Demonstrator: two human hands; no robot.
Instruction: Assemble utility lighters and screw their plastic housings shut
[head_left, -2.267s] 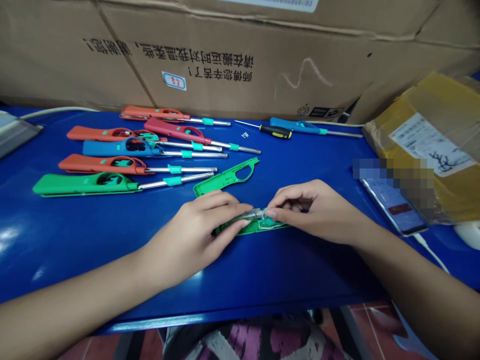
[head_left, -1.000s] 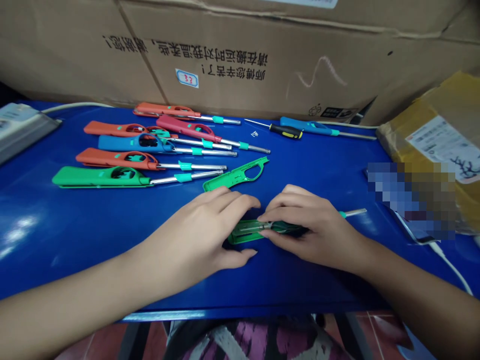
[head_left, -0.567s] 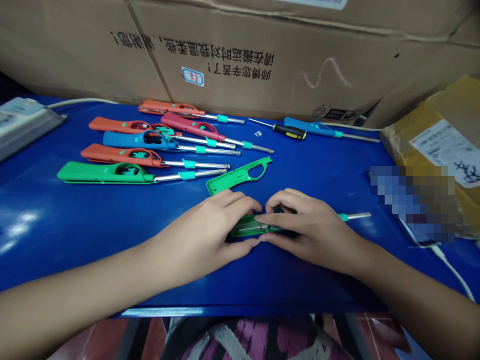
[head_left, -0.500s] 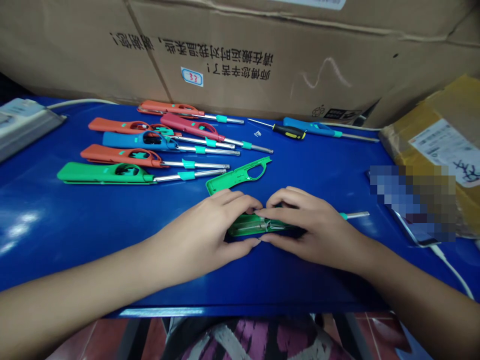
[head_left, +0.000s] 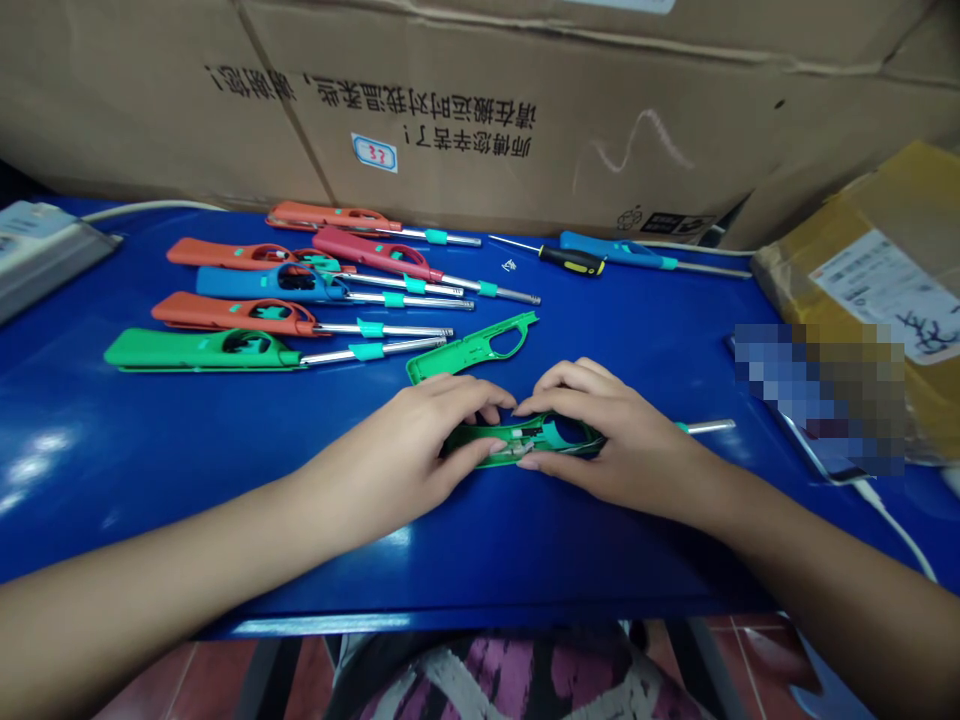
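Observation:
An opened green lighter body [head_left: 541, 437] lies on the blue table [head_left: 225, 450], its metal tube [head_left: 709, 427] sticking out to the right. My left hand [head_left: 409, 455] pinches its left end, fingers curled over the top and thumb below. My right hand [head_left: 600, 430] holds its middle and right part, fingers arched over it and thumb pressed on the near edge. A detached green half-shell [head_left: 472, 348] lies just behind my hands.
Several assembled long lighters [head_left: 285, 300] in red, blue and green lie at the left. A screwdriver [head_left: 559, 259] and a blue lighter [head_left: 637, 257] lie at the back by the cardboard box [head_left: 480, 100]. A yellow parcel [head_left: 877, 280] and a phone are at the right.
My hands have set the open lighter body flat on the table and closed in on it from both ends; my left fingers have curled tighter. The view shifted slightly.

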